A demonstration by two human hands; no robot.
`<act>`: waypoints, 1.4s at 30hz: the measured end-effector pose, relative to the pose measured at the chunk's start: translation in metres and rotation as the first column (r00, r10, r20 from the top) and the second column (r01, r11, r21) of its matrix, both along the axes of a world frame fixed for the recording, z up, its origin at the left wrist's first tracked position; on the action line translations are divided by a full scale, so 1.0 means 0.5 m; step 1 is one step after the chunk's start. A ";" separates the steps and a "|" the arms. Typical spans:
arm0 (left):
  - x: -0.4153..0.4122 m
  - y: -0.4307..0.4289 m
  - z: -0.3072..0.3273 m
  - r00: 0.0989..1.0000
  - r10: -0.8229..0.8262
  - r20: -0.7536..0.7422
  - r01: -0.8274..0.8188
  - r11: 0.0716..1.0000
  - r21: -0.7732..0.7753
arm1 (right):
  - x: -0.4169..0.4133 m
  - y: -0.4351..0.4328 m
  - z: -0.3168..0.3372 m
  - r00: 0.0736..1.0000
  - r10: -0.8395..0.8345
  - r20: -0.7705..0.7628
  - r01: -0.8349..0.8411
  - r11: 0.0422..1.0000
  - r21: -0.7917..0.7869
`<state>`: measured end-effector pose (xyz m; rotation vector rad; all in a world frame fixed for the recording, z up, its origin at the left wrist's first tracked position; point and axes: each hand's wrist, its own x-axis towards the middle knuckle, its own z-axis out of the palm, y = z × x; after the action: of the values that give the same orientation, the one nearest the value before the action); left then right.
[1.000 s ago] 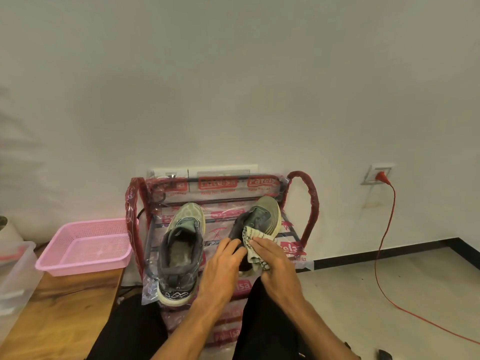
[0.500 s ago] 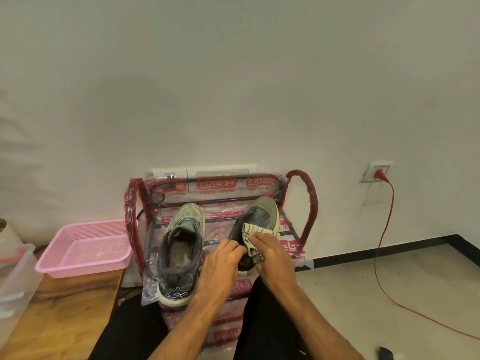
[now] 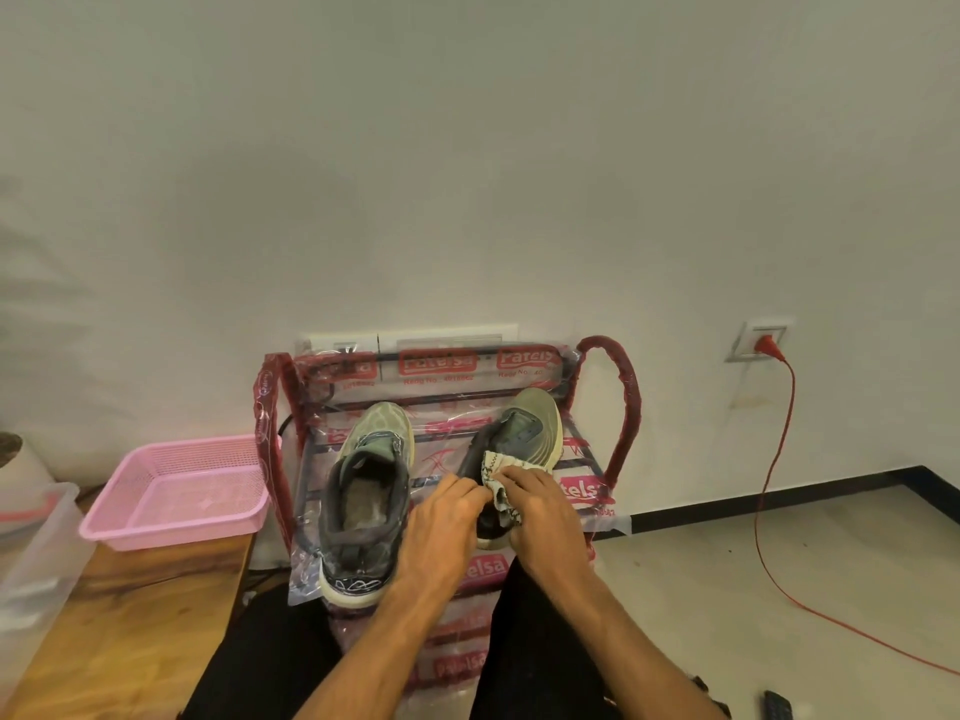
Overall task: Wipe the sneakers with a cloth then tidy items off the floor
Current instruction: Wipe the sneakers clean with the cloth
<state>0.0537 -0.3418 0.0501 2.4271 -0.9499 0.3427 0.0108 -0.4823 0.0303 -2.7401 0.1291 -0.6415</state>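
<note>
**Cloth pressed to the sneaker at the rack's right end**

The right grip (image 3: 545, 517) has its fingers curled over a patterned cloth (image 3: 494, 462), bunching it and pressing it against the side of the right-side sneaker (image 3: 527, 426). The left grip (image 3: 441, 517) meets it from 9 o'clock. Its fingers are bent round the dark collar of the same sneaker, and the fingertips touch the cloth's edge. Whether the thumb is under the shoe cannot be told.

This sneaker is grey-green with a pale sole. It stands on the top shelf of a shoe rack (image 3: 626, 407), toe toward 12 o'clock near the wall and heel hidden under the two grips. The rack is still wrapped in clear plastic with red print.

At 9 o'clock from the grips the left-side sneaker (image 3: 363, 491) rests on the same shelf. Its opening faces up and its heel overhangs the front edge, apart from the first sneaker.

Further out at 9 o'clock a pink basket (image 3: 176, 491) sits on a wooden table (image 3: 130, 615), just beside the rack's left post. A clear plastic bin (image 3: 31, 553) stands at the table's left edge.

At 2 o'clock a red cable (image 3: 769, 459) runs from a wall socket (image 3: 761, 340) down across the floor (image 3: 779, 553). At 5 o'clock a small dark object (image 3: 776, 706) lies on the floor, too cut off to name. The person's black trousers (image 3: 270, 657) fill the bottom of the view.
</note>
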 end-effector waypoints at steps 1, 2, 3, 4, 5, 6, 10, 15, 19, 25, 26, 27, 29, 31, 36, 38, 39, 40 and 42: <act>0.000 0.001 0.001 1.000 -0.001 0.001 0.001 1.000 -0.009 | 0.011 -0.005 -0.005 0.999 0.003 -0.034 -0.005 0.998 -0.065; 0.000 0.001 0.004 1.000 -0.003 0.001 0.003 1.000 -0.013 | 0.023 -0.007 -0.004 0.998 -0.002 -0.064 -0.004 0.995 -0.099; 0.000 0.002 0.006 1.000 -0.006 0.006 0.006 1.000 -0.012 | 0.034 -0.009 -0.003 0.997 -0.007 -0.075 -0.002 0.992 -0.123; 0.000 0.003 0.008 1.000 -0.007 0.004 0.007 1.000 -0.011 | 0.039 -0.011 0.004 0.996 -0.022 -0.082 0.012 0.993 -0.116; 0.001 0.003 0.009 1.000 -0.002 -0.004 0.002 1.000 -0.014 | 0.045 -0.017 0.009 0.997 -0.054 -0.062 0.047 0.994 -0.102; 0.003 0.004 0.009 1.000 0.009 -0.017 -0.010 1.000 -0.019 | 0.049 -0.028 0.014 0.994 -0.096 -0.044 0.095 0.995 -0.027; 0.006 0.003 0.004 0.994 0.061 -0.086 -0.071 0.991 -0.112 | 0.037 -0.075 0.026 0.968 -0.244 -0.057 0.250 0.931 0.268; -0.012 -0.014 0.015 0.973 0.120 -0.197 -0.174 0.942 -0.286 | 0.016 -0.067 0.016 0.984 -0.178 -0.022 0.173 0.910 0.378; -0.018 -0.017 0.019 0.963 0.126 -0.237 -0.195 0.936 -0.292 | -0.017 -0.025 -0.001 0.979 -0.203 -0.002 0.189 0.909 0.372; -0.012 -0.016 0.021 0.937 0.134 -0.323 -0.235 0.924 -0.301 | -0.072 0.051 -0.035 0.994 -0.091 0.056 0.086 0.993 0.076; -0.013 -0.018 0.023 0.934 0.122 -0.334 -0.225 0.931 -0.288 | -0.060 0.038 -0.030 0.993 -0.115 0.040 0.114 0.993 0.043; -0.015 -0.019 0.025 0.933 0.112 -0.341 -0.214 0.936 -0.279 | -0.046 0.024 -0.020 0.991 -0.134 0.006 0.134 0.990 0.046; -0.017 -0.021 0.028 0.930 0.117 -0.348 -0.220 0.937 -0.272 | -0.022 0.006 0.001 0.989 -0.141 -0.047 0.144 0.986 0.081; -0.015 -0.022 0.030 0.922 0.141 -0.360 -0.246 0.932 -0.265 | -0.014 0.013 0.014 0.987 -0.150 -0.065 0.157 0.980 0.124; -0.013 -0.026 0.036 0.918 0.175 -0.356 -0.269 0.934 -0.235 | -0.064 0.070 0.011 0.986 -0.118 -0.115 0.140 0.968 0.209; -0.011 -0.025 0.034 0.913 0.174 -0.369 -0.270 0.936 -0.227 | -0.061 0.068 0.011 0.981 -0.141 -0.135 0.163 0.971 0.176; -0.009 -0.025 0.033 0.910 0.172 -0.376 -0.269 0.938 -0.221 | -0.053 0.061 0.011 0.977 -0.158 -0.143 0.179 0.973 0.146; -0.007 -0.024 0.034 0.908 0.172 -0.383 -0.268 0.940 -0.213 | -0.044 0.055 0.012 0.973 -0.169 -0.157 0.188 0.975 0.116; -0.006 -0.023 0.036 0.903 0.165 -0.396 -0.260 0.944 -0.202 | -0.030 0.049 0.015 0.968 -0.176 -0.179 0.191 0.979 0.074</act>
<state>0.0506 -0.3534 0.0682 2.2520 -0.4430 0.0602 -0.0044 -0.4579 0.0380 -2.7118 0.4458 -0.4327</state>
